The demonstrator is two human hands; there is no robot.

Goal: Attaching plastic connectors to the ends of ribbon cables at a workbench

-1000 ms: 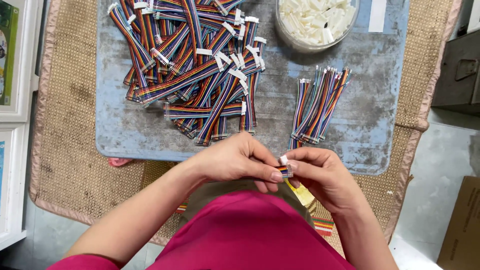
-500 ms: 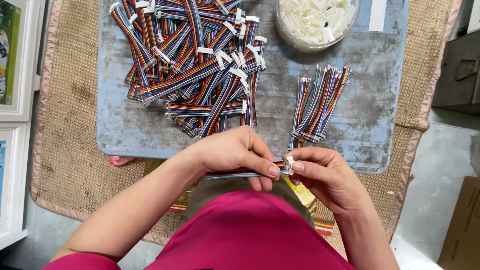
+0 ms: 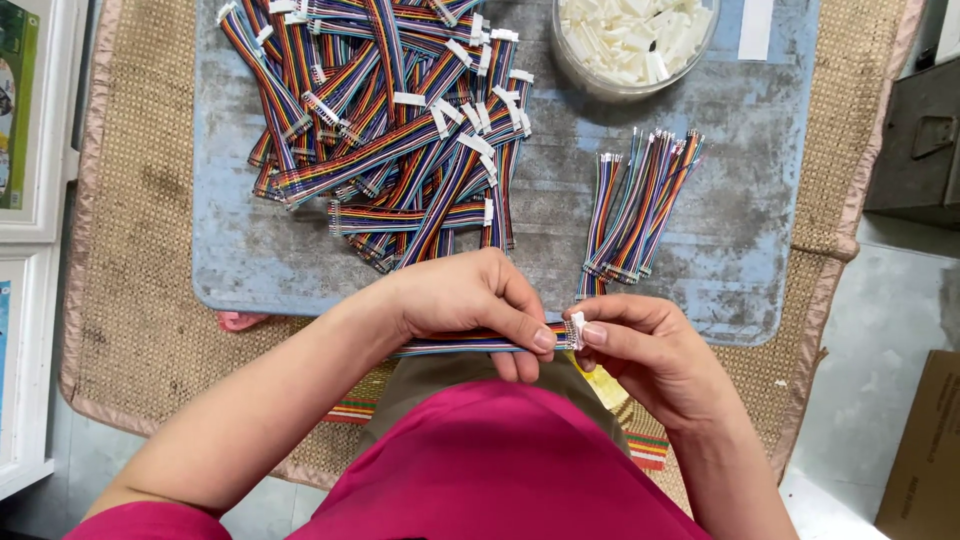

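My left hand pinches a flat rainbow ribbon cable that lies level across my lap. My right hand meets it at the cable's right end, fingertips closed on a small white connector that sits against the wire ends. Both hands hover just in front of the near edge of a worn blue-grey board. On the board's left half lies a big pile of ribbon cables with white connectors. A smaller bundle of ribbon cables lies to the right, just beyond my right hand.
A clear bowl of loose white connectors stands at the board's far right. The board rests on a woven straw mat. A metal box and a cardboard box sit at the right, framed panels at the left.
The hands have stayed in front of the board. The cable now lies flatter across my lap, and my right fingers have closed in on the connector at its end.
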